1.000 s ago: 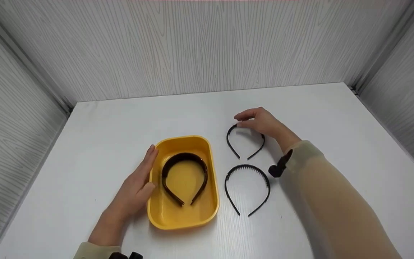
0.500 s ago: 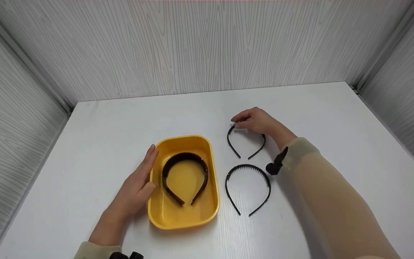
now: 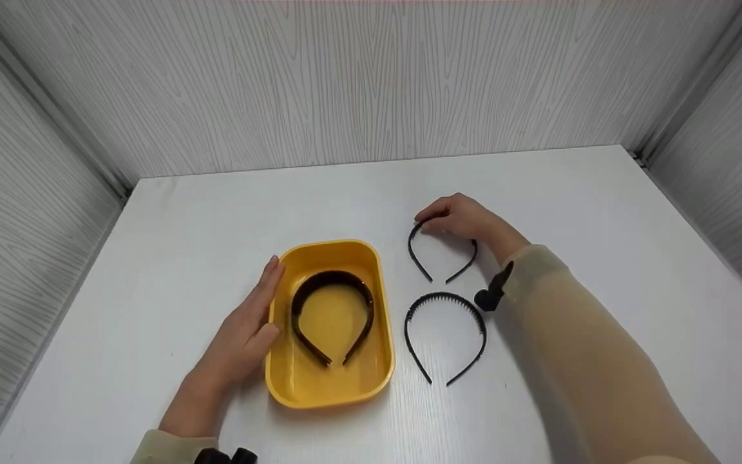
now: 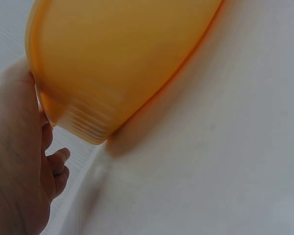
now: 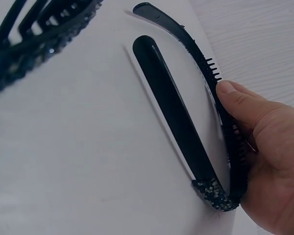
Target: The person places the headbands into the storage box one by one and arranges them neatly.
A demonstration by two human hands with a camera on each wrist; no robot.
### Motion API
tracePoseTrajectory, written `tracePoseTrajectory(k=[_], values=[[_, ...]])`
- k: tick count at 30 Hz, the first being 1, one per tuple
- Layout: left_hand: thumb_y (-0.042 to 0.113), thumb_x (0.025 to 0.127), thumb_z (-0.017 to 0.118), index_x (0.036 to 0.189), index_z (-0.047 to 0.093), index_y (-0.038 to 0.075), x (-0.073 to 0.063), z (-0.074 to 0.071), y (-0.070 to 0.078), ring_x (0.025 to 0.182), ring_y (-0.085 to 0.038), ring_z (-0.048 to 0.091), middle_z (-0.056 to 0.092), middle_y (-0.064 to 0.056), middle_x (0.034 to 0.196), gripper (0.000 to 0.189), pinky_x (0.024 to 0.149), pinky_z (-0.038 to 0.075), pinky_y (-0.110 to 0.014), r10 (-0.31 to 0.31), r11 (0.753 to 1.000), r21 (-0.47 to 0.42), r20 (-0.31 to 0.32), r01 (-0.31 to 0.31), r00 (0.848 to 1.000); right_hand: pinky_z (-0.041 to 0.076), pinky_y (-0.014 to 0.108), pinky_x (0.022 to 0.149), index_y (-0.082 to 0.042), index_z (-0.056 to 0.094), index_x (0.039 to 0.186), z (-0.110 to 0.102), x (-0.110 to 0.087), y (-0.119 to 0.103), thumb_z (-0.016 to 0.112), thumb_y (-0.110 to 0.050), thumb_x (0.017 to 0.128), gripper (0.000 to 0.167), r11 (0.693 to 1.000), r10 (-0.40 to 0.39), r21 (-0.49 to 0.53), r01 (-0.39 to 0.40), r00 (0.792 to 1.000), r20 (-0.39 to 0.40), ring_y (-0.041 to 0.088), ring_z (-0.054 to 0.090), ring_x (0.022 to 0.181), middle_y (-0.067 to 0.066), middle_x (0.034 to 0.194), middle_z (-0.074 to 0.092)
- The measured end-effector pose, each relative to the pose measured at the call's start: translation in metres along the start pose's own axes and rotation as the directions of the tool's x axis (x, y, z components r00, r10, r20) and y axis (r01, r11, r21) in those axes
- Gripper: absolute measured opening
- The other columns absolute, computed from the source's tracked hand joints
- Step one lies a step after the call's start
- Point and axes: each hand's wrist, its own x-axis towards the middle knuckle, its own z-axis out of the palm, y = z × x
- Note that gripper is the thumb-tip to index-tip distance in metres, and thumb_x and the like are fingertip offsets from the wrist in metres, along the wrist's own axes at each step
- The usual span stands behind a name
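My left hand (image 3: 242, 338) rests with straight fingers along the left side of a yellow plastic tray (image 3: 310, 388). The left wrist view shows the tray (image 4: 122, 54) from outside, against the hand (image 4: 14, 156). In the tray lies a dark headband (image 3: 332, 277), perhaps more than one stacked. Right of it, my right hand (image 3: 464, 216) pinches the top of a thin black headband (image 3: 420, 265). That headband (image 5: 176, 112) shows comb teeth and a glittery section in the right wrist view; fingers behind it are partly hidden.
A second black toothed headband (image 3: 442, 296) lies on the white table (image 3: 184, 258), nearer me and right of the tray. Pale wood-grain panels (image 3: 371, 84) stand at the back and both sides.
My right hand has shifted slightly left and its fingers have closed on the top of the far headband. The left hand and tray have stayed in place.
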Motion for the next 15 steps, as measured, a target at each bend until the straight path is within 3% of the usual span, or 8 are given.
tracePoseTrajectory(k=[15], values=[[0.007, 0.091, 0.047, 0.171, 0.020, 0.015, 0.0003, -0.0008, 0.0015, 0.162, -0.016, 0.017, 0.015, -0.003, 0.178, 0.086, 0.126, 0.010, -0.020, -0.005, 1.000, -0.006, 0.004, 0.005, 1.000, 0.041, 0.040, 0.114, -0.021, 0.084, 0.119, 0.0037, -0.0001, 0.0024, 0.078, -0.025, 0.097, 0.023, 1.000, 0.011, 0.016, -0.010, 0.999, -0.039, 0.021, 0.059, 0.132, 0.000, 0.128, 0.075]])
